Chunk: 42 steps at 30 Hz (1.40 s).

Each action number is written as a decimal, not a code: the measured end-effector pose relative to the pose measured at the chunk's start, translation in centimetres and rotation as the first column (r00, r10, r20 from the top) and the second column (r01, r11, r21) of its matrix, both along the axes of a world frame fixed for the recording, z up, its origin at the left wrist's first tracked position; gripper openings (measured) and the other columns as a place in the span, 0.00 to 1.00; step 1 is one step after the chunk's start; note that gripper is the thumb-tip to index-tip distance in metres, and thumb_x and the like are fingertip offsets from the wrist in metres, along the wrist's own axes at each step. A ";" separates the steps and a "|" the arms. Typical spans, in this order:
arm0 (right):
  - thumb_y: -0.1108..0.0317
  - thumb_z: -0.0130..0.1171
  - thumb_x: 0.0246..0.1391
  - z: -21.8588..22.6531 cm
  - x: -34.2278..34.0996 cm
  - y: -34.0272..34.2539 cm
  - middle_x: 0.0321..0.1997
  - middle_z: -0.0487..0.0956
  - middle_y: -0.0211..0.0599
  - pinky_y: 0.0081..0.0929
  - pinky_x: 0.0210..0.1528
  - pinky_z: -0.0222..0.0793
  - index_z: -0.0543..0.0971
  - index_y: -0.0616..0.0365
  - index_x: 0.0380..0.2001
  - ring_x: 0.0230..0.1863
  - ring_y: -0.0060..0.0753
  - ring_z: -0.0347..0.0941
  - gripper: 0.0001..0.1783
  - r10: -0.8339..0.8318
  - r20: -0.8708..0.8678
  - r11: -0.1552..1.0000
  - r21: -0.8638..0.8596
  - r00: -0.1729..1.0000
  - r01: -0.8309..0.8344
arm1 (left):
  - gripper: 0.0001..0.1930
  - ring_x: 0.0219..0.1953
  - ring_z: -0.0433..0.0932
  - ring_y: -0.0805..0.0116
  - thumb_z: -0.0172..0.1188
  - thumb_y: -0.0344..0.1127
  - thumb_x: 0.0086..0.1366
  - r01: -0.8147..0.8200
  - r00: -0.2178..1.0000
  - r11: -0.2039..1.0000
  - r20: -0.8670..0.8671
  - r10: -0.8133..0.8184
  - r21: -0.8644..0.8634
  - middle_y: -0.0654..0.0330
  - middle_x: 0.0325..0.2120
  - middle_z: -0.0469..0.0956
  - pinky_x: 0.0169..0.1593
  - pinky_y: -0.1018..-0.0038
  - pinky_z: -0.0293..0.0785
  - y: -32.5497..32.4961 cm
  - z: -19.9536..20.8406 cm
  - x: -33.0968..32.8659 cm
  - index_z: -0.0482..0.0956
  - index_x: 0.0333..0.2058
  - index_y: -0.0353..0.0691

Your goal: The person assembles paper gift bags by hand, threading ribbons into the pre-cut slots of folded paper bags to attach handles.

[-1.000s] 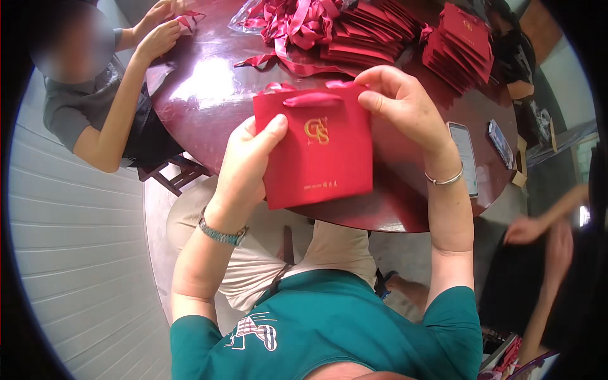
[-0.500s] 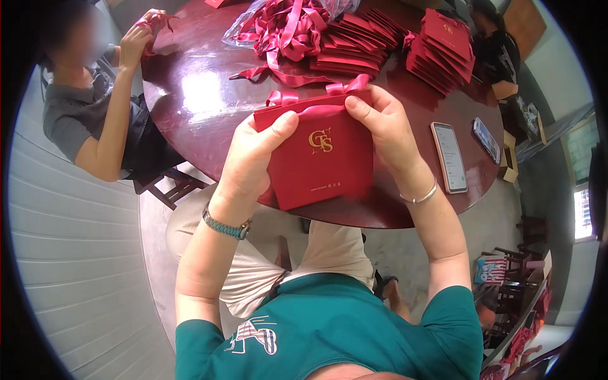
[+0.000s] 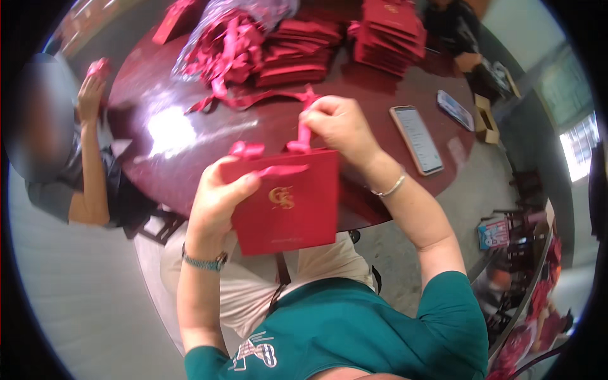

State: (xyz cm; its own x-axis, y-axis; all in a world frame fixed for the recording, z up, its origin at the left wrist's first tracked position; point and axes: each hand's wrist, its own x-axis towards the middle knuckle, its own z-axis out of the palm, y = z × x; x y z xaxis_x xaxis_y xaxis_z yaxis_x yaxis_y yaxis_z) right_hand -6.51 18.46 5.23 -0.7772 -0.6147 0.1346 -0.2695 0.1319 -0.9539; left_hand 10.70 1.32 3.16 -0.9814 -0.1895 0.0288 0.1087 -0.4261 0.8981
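Note:
A small red gift bag (image 3: 285, 218) with a gold emblem hangs upright over the near edge of the table. My left hand (image 3: 215, 196) grips its upper left corner, thumb across the front and fingers behind. Above the bag's right side, my right hand (image 3: 335, 123) pinches a pink-red ribbon (image 3: 304, 134) and holds it up taut from the bag's top edge. Another part of the ribbon curls at the top left of the bag, and a band of it lies across the front below the rim.
On the round dark-red table (image 3: 152, 82) lie a heap of loose ribbons (image 3: 234, 50) in clear plastic, stacked red bags (image 3: 294, 54), a second stack (image 3: 389, 38) and two phones (image 3: 416, 139). A person at the left holds up red ribbon (image 3: 98, 68).
My right hand has let go of the bag's right corner and pulled the ribbon upward. The bag has moved down and left in the picture with my left hand, while the whole view has shifted.

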 end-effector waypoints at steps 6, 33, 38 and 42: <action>0.54 0.48 0.64 0.0 2.4 3.4 0.42 0.78 0.35 0.22 0.43 0.71 0.73 0.63 0.46 0.40 0.21 0.74 0.21 0.214 0.367 0.969 -0.200 0.905 -0.148 | 0.11 0.40 0.79 0.68 0.60 0.31 0.64 -0.273 0.960 0.955 -0.025 0.277 0.114 0.56 0.40 0.80 0.46 0.72 0.77 0.0 0.0 -0.7 0.75 0.44 0.35; 0.52 0.66 0.44 6.7 -34.7 9.6 0.44 0.81 0.50 0.38 0.53 0.70 0.79 0.66 0.41 0.46 0.52 0.77 0.28 -0.597 -0.662 0.403 0.241 0.453 0.883 | 0.13 0.29 0.78 0.71 0.54 0.27 0.64 -0.193 0.974 0.977 0.099 0.201 -0.093 0.56 0.34 0.80 0.35 0.79 0.75 2.0 2.7 -9.8 0.73 0.47 0.33; 0.45 0.62 0.43 4.4 -33.0 9.0 0.47 0.78 0.56 0.41 0.55 0.68 0.77 0.64 0.47 0.51 0.56 0.74 0.35 -0.708 -0.665 0.432 -0.142 0.237 0.891 | 0.13 0.33 0.78 0.72 0.55 0.26 0.64 -0.163 0.984 0.966 0.034 0.173 -0.199 0.56 0.35 0.80 0.37 0.79 0.74 2.5 2.5 -7.9 0.74 0.47 0.33; 0.48 0.62 0.45 5.3 -32.1 10.4 0.45 0.79 0.54 0.35 0.53 0.69 0.74 0.67 0.51 0.48 0.48 0.76 0.36 -0.650 -0.717 0.530 -0.189 0.252 0.827 | 0.12 0.34 0.78 0.66 0.51 0.17 0.57 -0.146 0.935 0.965 -0.348 0.063 -0.217 0.51 0.34 0.79 0.39 0.74 0.75 3.6 6.5 -5.2 0.76 0.39 0.31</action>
State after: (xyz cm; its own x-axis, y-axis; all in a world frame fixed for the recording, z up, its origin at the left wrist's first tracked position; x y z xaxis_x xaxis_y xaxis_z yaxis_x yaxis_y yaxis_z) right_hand -38.61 28.87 10.53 -0.6367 0.1060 0.7638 -0.4388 0.7648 -0.4718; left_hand 5.46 4.91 9.65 -0.8812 -0.2374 0.4088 0.4529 -0.1764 0.8739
